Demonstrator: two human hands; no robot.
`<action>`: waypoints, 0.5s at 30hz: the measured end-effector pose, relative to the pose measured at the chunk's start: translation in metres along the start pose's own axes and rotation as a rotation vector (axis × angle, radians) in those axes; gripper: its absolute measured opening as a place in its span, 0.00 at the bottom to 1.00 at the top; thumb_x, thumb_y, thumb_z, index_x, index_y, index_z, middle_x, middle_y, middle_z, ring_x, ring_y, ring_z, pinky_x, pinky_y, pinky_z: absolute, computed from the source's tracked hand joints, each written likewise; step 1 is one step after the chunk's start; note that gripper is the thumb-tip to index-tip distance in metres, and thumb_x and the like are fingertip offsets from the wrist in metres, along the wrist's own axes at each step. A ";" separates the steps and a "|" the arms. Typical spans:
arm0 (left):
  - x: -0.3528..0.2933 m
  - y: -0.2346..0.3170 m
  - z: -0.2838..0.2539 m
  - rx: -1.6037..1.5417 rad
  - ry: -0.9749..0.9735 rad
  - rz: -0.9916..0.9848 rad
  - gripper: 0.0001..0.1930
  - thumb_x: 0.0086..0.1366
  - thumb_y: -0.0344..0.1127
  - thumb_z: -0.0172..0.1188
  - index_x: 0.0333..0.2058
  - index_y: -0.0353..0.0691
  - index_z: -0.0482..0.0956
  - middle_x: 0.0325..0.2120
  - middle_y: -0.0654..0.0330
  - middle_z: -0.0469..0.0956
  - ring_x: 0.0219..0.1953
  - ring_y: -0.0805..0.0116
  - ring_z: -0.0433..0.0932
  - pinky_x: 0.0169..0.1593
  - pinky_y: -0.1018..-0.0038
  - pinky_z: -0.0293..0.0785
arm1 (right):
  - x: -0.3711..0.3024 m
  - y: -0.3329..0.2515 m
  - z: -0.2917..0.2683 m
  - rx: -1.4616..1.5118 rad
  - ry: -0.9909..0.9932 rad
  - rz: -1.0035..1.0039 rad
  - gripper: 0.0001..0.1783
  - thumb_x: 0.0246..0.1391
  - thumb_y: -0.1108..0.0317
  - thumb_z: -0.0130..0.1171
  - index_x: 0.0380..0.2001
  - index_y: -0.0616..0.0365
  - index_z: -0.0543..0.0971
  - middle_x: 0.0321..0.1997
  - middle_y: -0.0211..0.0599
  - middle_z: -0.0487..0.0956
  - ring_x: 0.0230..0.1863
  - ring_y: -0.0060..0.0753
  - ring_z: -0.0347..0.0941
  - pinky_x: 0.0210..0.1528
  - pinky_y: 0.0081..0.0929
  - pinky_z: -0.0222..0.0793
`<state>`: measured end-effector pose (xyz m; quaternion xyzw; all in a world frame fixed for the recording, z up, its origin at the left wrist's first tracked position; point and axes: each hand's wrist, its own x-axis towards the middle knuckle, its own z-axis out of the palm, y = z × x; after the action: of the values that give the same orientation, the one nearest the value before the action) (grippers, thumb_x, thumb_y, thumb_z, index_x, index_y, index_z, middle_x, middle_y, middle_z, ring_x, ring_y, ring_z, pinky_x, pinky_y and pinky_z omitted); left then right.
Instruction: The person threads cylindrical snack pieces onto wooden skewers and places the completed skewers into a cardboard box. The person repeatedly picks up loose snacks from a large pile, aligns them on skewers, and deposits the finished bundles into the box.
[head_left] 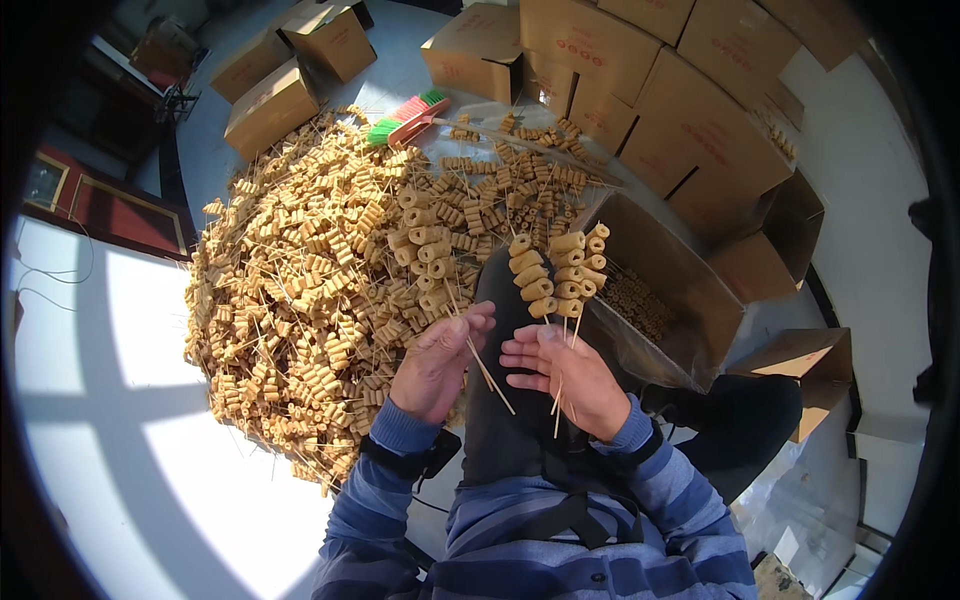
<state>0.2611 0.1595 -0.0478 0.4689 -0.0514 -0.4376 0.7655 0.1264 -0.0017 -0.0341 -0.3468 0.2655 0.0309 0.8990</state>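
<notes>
My left hand [437, 366] is closed on the thin wooden sticks of a couple of skewers [432, 245] threaded with tan, hollow ring-shaped pieces. The stick ends cross below the fingers. Beside it, my right hand [575, 378] grips several more skewers [568, 275], fanned upward with their rings above the thumb. Both hands are over my lap, apart from each other. To the left spreads a large pile of the same skewers [300, 270], its edge close behind the left hand.
An open carton [690, 295] lined with clear plastic stands at my right, with skewers packed inside. More cardboard boxes [690, 130] are stacked behind it. A broom [408, 118] with green and red bristles lies beyond the pile. Another open box [805, 365] sits farther right.
</notes>
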 end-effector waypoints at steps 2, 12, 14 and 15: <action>-0.004 -0.023 0.035 -0.072 -0.018 -0.136 0.17 0.73 0.46 0.56 0.49 0.39 0.77 0.50 0.53 0.79 0.53 0.63 0.77 0.60 0.64 0.70 | -0.025 -0.004 -0.006 0.012 -0.007 0.014 0.25 0.74 0.54 0.40 0.58 0.66 0.68 0.57 0.50 0.75 0.59 0.43 0.74 0.61 0.42 0.72; -0.010 -0.062 0.108 0.149 -0.216 -0.105 0.27 0.74 0.48 0.54 0.63 0.38 0.66 0.57 0.56 0.72 0.54 0.65 0.74 0.60 0.64 0.69 | -0.092 -0.006 -0.045 0.057 0.080 -0.133 0.15 0.72 0.59 0.48 0.43 0.62 0.72 0.25 0.25 0.65 0.25 0.18 0.62 0.31 0.20 0.65; -0.006 -0.058 0.113 -0.016 -0.247 -0.099 0.31 0.74 0.54 0.51 0.66 0.40 0.62 0.61 0.54 0.69 0.60 0.61 0.71 0.64 0.60 0.65 | -0.102 -0.007 -0.049 0.066 0.083 -0.131 0.14 0.72 0.60 0.47 0.42 0.62 0.72 0.24 0.24 0.64 0.25 0.19 0.60 0.30 0.20 0.64; 0.001 -0.054 0.115 0.002 -0.156 -0.090 0.34 0.73 0.60 0.47 0.67 0.41 0.59 0.63 0.51 0.67 0.64 0.58 0.66 0.68 0.56 0.60 | -0.107 -0.008 -0.053 0.043 0.067 -0.113 0.15 0.72 0.60 0.47 0.42 0.63 0.72 0.24 0.25 0.64 0.25 0.19 0.61 0.30 0.20 0.64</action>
<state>0.1719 0.0720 -0.0255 0.4359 -0.0899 -0.5067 0.7384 0.0121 -0.0278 -0.0086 -0.3427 0.2762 -0.0374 0.8972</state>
